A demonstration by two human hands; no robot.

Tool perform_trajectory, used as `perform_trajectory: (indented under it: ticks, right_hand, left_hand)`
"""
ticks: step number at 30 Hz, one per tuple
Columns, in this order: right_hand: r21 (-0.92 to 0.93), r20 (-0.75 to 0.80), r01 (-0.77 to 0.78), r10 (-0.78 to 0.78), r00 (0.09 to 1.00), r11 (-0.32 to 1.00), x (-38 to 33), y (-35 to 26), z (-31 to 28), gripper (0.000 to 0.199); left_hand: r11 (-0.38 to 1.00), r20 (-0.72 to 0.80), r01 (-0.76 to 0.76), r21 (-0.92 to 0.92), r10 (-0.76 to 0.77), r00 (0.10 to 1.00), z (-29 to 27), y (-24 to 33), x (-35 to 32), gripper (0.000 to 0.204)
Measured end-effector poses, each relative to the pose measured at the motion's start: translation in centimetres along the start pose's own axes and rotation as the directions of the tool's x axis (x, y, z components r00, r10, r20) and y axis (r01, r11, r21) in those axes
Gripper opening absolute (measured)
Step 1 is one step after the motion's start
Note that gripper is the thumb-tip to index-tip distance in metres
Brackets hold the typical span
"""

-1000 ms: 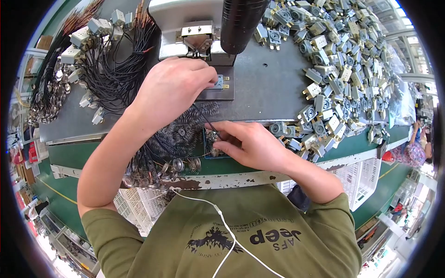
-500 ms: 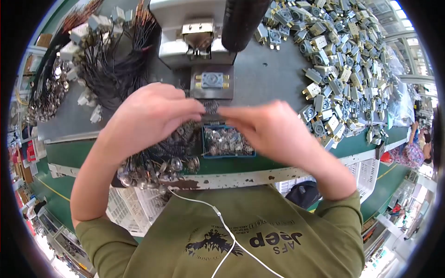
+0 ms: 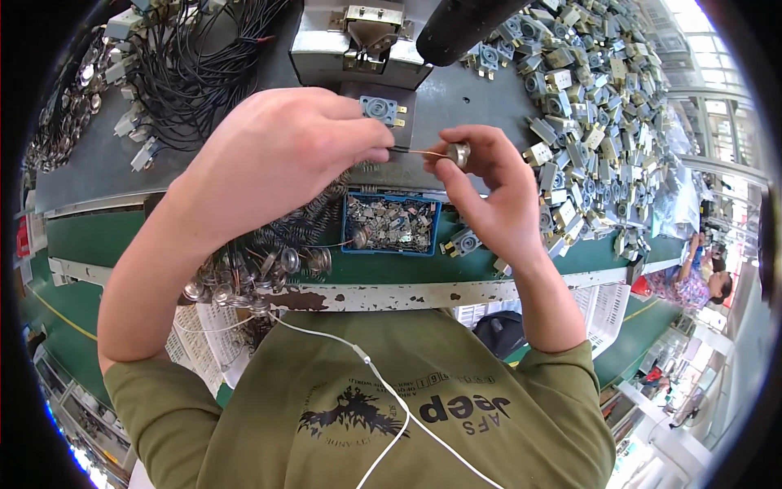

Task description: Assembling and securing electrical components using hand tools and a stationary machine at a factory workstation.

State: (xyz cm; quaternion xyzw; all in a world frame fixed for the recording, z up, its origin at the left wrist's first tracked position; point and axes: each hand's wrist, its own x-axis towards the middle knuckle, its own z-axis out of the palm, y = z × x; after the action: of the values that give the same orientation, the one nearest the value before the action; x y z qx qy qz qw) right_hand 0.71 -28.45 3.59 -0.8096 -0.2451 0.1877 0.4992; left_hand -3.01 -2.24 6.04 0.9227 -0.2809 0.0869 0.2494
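both hands pinch one part: right hand (image 3: 489, 196) grips a small round metal cap (image 3: 459, 153), left hand (image 3: 285, 155) its thin copper lead (image 3: 419, 151); tugging could bend it.

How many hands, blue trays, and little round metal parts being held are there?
Hands: 2, the left hand and the right hand
Blue tray of metal scraps: 1
Round metal part with a wire lead, held between both hands: 1
Total: 4
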Motion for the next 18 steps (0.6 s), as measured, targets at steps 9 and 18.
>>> perform_trajectory:
  ticks: [9, 18]
  right_hand:
    - [0.632, 0.366, -0.302, 0.069, 0.928, 0.713, 1.9, 0.1, 1.1, 0.046]
    - [0.708, 0.408, -0.365, 0.073, 0.91, 0.605, 2.4, 0.2, 1.8, 0.049]
  left_hand:
    - [1.0, 0.016, 0.007, -0.012, -0.007, 1.0, -3.1, -0.3, -0.2, 0.012]
    - [1.0, 0.012, 0.005, 0.008, -0.005, 1.0, -3.0, -0.6, -0.3, 0.011]
